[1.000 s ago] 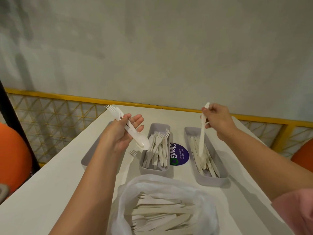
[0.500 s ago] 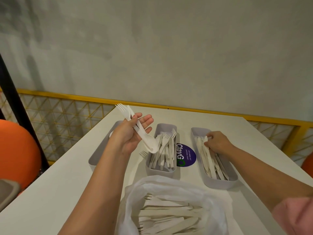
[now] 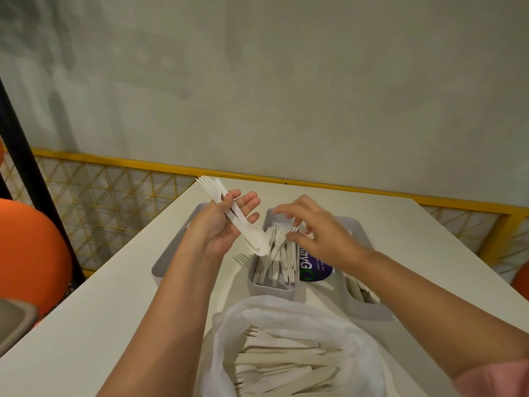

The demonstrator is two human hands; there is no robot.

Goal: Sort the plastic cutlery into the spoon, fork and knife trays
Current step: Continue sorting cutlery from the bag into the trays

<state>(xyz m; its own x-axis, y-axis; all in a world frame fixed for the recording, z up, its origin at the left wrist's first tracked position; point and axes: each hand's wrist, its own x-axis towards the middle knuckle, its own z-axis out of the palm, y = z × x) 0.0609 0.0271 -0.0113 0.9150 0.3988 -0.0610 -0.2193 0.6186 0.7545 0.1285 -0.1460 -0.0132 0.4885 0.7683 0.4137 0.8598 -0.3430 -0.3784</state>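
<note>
Three pieces, near as I can count, make up the bundle of white plastic cutlery (image 3: 233, 214) in the left grip (image 3: 220, 230). Two fork heads (image 3: 206, 182) stick out far-left and one white spoon bowl (image 3: 257, 242) hangs near-right. The thumb lies across the handles with the fingers straight behind.

Right grip (image 3: 320, 236) holds nothing. Its fingers are spread and relaxed as it hovers over the far end of the middle grey rectangular tray of forks (image 3: 274, 287). It is just right of the bundle, not touching.

Key relation: the bundle's long axis runs diagonally, far-left to near-right. The spoon end therefore points at the right grip and is the nearer end. The bowl hangs at the fork tray's left rim, and the tines lie beyond the left thumb.

The left grey tray (image 3: 163, 270) is mostly behind the left forearm, contents hidden. I take it for the spoon tray. The right grey tray of knives (image 3: 369, 310) sits under the right forearm. A translucent plastic bag of unsorted cutlery (image 3: 226, 325) is nearest me on the white counter (image 3: 86, 325).

Judgement: the right grip plucks one piece next. The spoon is handiest, though its tray lies across on the left side. The forks' tray is directly below.
</note>
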